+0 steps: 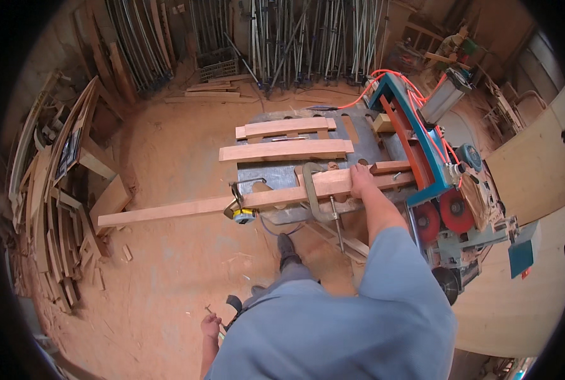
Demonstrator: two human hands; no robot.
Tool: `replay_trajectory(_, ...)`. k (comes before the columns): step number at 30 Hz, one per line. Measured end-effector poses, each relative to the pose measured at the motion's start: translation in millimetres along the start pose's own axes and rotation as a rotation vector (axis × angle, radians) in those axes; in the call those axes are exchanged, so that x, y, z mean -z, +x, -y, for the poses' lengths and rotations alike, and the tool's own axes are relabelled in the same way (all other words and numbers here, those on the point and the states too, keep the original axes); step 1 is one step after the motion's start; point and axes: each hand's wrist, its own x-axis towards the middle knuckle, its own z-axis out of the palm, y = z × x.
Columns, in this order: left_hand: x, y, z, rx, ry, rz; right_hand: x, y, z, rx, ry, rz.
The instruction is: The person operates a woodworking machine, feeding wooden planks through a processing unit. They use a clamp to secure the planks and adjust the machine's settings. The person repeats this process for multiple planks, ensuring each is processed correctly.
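My right hand (361,178) lies on top of a long pale wooden plank (187,208), gripping it where it crosses the grey metal worktable (266,174). Just to the right is a blue and red saw machine (422,158). The plank sticks out far to the left, over the floor. A metal C-clamp (317,196) hooks over the plank just left of my hand. A yellow tape measure (243,214) sits at the plank's near edge. My left hand (211,325) hangs low by my side with its fingers curled; what it holds is unclear.
Two shorter boards (285,150) lie across the far part of the worktable. Stacks of wood offcuts (60,190) line the left wall, and long bar clamps (308,38) stand along the back. A large plywood sheet (529,171) leans at the right. Sawdust covers the floor (168,272).
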Motion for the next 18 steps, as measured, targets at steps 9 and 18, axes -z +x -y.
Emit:
replay_trajectory(9,15.0,-51.3,-65.9,0.164,0.291,-0.001,21.6,-17.1,3.4,0.057,0.066,-0.036)
replay_trajectory(18,-74.1,-105.6,-66.6,0.117,0.185,0.006,25.1,-17.4,-12.7,0.044,0.148,-0.092)
